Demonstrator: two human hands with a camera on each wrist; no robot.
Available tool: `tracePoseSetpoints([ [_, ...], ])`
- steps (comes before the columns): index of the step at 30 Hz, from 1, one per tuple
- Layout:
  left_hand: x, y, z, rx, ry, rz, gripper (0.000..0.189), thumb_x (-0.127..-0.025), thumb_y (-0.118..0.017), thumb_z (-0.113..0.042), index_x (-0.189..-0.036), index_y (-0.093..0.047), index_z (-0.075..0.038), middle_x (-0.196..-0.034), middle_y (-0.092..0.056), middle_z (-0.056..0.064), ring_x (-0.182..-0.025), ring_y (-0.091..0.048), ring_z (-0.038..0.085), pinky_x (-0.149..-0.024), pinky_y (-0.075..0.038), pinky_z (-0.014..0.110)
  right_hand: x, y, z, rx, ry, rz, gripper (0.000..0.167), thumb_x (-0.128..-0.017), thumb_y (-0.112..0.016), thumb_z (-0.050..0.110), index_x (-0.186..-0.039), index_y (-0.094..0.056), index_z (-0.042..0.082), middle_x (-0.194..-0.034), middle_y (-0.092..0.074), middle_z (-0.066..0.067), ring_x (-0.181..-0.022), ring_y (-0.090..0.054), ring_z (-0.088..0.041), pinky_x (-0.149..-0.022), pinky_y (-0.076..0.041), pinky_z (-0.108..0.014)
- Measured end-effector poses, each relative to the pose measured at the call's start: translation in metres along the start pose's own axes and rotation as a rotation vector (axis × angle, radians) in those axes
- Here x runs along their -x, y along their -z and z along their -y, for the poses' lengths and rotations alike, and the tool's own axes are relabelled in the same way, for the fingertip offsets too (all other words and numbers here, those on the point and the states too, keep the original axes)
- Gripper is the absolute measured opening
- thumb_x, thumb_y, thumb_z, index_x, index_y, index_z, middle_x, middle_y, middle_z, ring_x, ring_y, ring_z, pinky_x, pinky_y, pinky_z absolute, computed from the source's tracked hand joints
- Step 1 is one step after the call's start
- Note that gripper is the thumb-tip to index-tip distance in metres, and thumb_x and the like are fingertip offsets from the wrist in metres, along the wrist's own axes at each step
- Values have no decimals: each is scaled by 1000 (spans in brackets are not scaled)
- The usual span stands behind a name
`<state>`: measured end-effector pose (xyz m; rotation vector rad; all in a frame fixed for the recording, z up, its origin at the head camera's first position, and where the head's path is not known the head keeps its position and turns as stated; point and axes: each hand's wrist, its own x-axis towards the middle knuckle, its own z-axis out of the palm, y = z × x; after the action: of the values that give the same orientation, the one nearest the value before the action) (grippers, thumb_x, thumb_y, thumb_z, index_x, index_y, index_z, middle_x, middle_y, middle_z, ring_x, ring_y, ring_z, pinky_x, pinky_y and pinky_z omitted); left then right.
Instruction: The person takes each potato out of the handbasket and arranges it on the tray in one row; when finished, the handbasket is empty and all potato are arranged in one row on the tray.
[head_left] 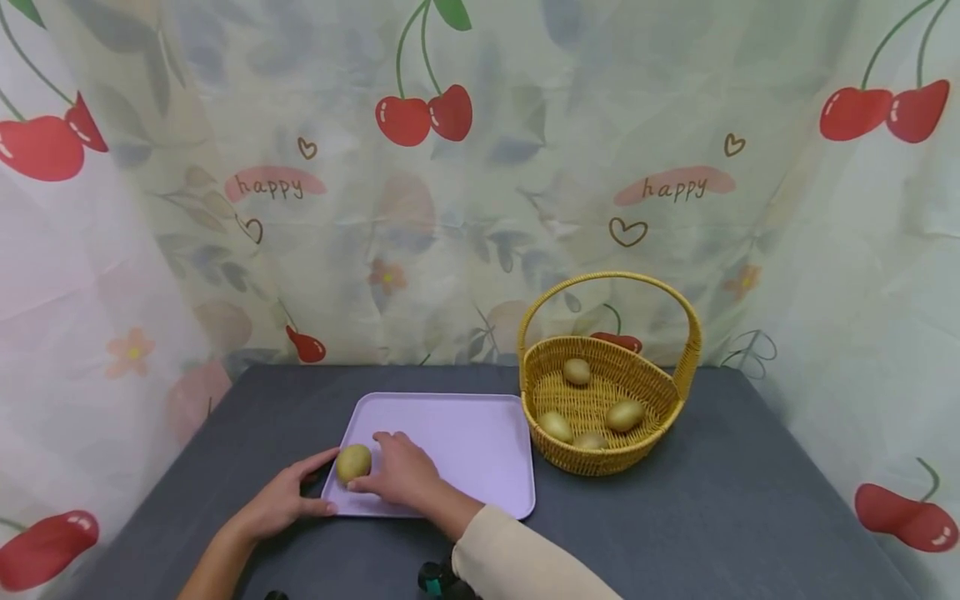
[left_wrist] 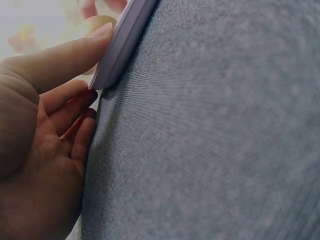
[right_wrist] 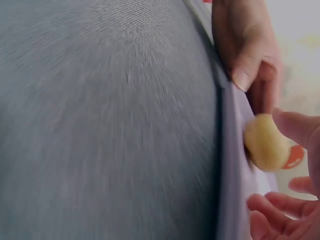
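A yellow-brown potato (head_left: 353, 464) lies at the left end of a lilac tray (head_left: 465, 454). My left hand (head_left: 279, 502) holds the tray by its front left corner; in the left wrist view the thumb (left_wrist: 65, 62) lies on the rim and the other fingers are at the tray's side. Over the tray, just right of the potato, is my right hand (head_left: 405, 473), its fingers spread and its thumb tip right at the potato. The right wrist view shows the potato (right_wrist: 266, 142) between that thumb and the lower fingers, with a gap to those fingers.
A wicker basket (head_left: 542, 442) with a tall handle stands at the tray's right, several more potatoes inside. Dark grey cloth (head_left: 675, 517) covers the table. A curtain printed with cherries (head_left: 480, 208) hangs behind and on both sides. Small black objects (head_left: 442, 579) show at the front edge.
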<state>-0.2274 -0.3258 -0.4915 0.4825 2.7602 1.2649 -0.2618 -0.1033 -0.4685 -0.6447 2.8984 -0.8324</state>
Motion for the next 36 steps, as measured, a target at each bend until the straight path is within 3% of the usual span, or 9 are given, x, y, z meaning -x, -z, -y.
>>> tracePoseSetpoints([
  [3,0,0,-1,5,-7,3,80,-77,-82,-22,-143,-44,3,-139,-48,25,-123,-46,42,-97,-39,49,6,15,-11,3,44,19,74,-76,-78,52,-136,-56,15,-118,-62,0,-106,-57,-12,-86,-47,-31],
  [10,-2,-2,0,19,37,12,83,-76,-83,-23,-144,-43,3,-141,-45,27,-126,-42,44,-100,-33,57,23,62,-34,-89,127,62,65,-81,-78,40,-136,-56,14,-108,-64,-6,-88,-59,-12,-73,-47,-31],
  [16,-3,-1,1,28,54,13,84,-76,-83,-23,-144,-42,2,-142,-43,28,-128,-40,46,-102,-31,59,41,109,-57,-173,202,117,50,-85,-76,34,-129,-60,17,-104,-63,2,-81,-59,-6,-69,-48,-27],
  [23,-3,-1,-2,65,88,39,83,-77,-82,-20,-145,-40,2,-145,-40,28,-130,-36,48,-103,-27,62,53,166,-93,-243,320,165,37,-91,-70,27,-124,-63,14,-100,-65,1,-87,-62,-13,-72,-50,-29],
  [29,-3,-1,-5,65,100,41,83,-77,-82,-21,-146,-40,1,-145,-40,28,-130,-36,48,-103,-27,63,52,219,-116,-311,315,222,41,-93,-67,24,-130,-58,8,-103,-65,-3,-92,-63,-21,-77,-52,-33],
  [36,-2,-3,-3,63,115,36,83,-77,-82,-22,-145,-40,1,-145,-40,28,-130,-37,47,-103,-28,62,42,258,-144,-434,194,397,49,-94,-65,24,-136,-51,4,-115,-60,-14,-101,-60,-29,-81,-52,-44],
])
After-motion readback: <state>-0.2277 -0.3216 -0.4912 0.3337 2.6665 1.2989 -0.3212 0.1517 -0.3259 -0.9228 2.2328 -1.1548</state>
